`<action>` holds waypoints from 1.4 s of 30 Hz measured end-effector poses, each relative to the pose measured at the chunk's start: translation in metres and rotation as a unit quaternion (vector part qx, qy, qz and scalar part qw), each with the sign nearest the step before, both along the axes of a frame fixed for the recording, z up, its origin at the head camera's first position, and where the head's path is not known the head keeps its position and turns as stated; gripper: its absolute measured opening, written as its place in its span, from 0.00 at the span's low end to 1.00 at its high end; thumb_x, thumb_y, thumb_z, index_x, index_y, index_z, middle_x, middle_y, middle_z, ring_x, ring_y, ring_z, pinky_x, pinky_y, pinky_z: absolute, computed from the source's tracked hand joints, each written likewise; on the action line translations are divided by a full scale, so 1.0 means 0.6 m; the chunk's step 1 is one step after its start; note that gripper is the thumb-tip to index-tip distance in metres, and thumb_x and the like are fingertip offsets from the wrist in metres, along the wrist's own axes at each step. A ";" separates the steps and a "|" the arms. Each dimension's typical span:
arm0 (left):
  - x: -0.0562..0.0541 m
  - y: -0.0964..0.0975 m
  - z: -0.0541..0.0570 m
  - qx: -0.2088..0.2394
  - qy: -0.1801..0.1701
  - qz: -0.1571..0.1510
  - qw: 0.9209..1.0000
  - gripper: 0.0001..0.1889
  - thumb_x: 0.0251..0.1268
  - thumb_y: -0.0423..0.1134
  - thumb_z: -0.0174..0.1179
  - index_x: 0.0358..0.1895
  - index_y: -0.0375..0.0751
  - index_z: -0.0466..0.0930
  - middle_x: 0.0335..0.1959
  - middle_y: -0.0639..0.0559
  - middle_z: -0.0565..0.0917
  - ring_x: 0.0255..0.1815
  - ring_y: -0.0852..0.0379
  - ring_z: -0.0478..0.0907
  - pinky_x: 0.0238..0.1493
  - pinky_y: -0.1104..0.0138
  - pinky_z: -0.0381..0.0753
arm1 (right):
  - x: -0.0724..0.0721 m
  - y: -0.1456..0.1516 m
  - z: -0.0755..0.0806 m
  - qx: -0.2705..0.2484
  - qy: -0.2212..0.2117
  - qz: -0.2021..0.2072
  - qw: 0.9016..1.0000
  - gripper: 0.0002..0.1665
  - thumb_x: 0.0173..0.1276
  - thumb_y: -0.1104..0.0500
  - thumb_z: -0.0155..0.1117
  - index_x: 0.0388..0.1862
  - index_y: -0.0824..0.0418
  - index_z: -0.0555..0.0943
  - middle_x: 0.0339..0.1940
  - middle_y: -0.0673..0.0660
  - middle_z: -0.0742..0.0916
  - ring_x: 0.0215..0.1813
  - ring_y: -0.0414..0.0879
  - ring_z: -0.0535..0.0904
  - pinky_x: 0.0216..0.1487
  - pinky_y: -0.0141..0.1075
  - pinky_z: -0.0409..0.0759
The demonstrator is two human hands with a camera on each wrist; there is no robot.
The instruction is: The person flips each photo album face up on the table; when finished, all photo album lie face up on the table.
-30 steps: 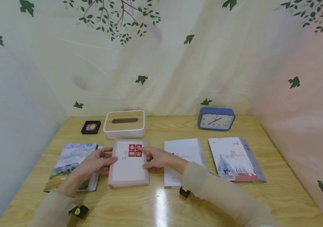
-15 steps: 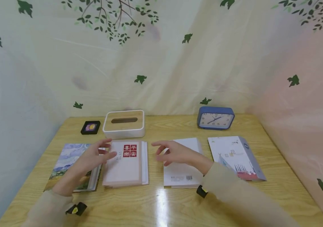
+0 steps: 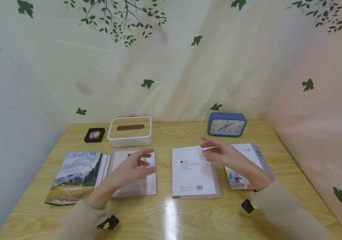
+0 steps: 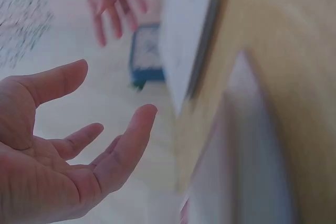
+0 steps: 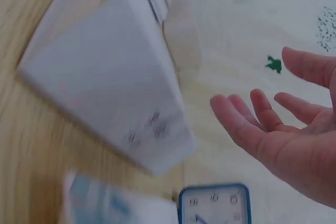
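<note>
While the left hand point(image 3: 129, 171) hovers above the pink-edged book point(image 3: 135, 190), left of centre, the right hand point(image 3: 223, 155) hovers near the white book point(image 3: 192, 173); all fingers loosely extended.

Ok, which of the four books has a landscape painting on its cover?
The leftmost book: its cover shows sky, hills and a dark tree. The second book, the barcoded book and the rightmost book have mainly pale covers.

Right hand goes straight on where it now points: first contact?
Probably the white rectangular box with a slotted wood-coloured top; the right hand may instead pass above it, since height and depth are unclear.
</note>
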State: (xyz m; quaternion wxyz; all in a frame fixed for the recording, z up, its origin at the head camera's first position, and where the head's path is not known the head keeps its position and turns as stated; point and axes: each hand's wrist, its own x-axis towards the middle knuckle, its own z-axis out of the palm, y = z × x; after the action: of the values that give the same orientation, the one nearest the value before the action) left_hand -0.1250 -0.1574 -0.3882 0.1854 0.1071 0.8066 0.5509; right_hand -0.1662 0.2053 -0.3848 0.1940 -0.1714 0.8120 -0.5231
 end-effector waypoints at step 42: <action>-0.022 0.141 -0.112 0.055 -0.094 -0.036 0.993 0.55 0.59 0.24 0.70 0.82 0.36 0.39 0.57 0.40 0.72 0.41 0.49 0.81 0.29 0.57 0.87 | 0.032 0.060 -0.062 -0.119 -0.228 -0.059 0.964 0.48 0.79 0.56 0.59 0.85 0.58 0.42 0.82 0.71 0.48 0.80 0.66 0.50 0.68 0.55 0.72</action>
State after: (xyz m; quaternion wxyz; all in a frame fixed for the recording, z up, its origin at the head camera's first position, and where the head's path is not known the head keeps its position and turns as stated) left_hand -0.1384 -0.0728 -0.4554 0.2736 0.0939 0.7498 0.5950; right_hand -0.1471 0.2414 -0.4218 0.3214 -0.0209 0.6868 -0.6516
